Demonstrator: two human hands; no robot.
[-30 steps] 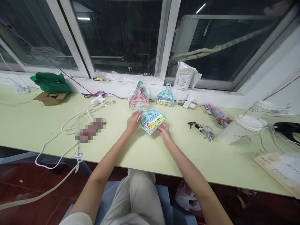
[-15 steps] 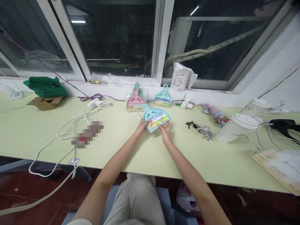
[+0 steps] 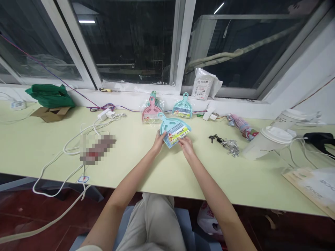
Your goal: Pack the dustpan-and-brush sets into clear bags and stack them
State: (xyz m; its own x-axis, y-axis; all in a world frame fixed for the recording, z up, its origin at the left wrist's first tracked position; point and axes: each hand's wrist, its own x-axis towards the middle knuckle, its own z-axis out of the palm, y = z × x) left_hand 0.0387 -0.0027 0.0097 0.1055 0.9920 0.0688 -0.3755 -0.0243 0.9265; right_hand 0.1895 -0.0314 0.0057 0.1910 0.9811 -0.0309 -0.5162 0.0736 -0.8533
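1. One left hand (image 3: pixel 158 143) and one right hand (image 3: pixel 186 145) make two.
2. One held blue dustpan (image 3: pixel 170 123) and one standing blue dustpan (image 3: pixel 183 108) make two.
3. There is one pink dustpan (image 3: pixel 151 110); the several dustpans (image 3: pixel 153 93) behind it I cannot count exactly.
4. One nearer cup (image 3: pixel 268 143) and one farther cup (image 3: pixel 285 119) make two.
5. There is one screwdriver (image 3: pixel 105 90).
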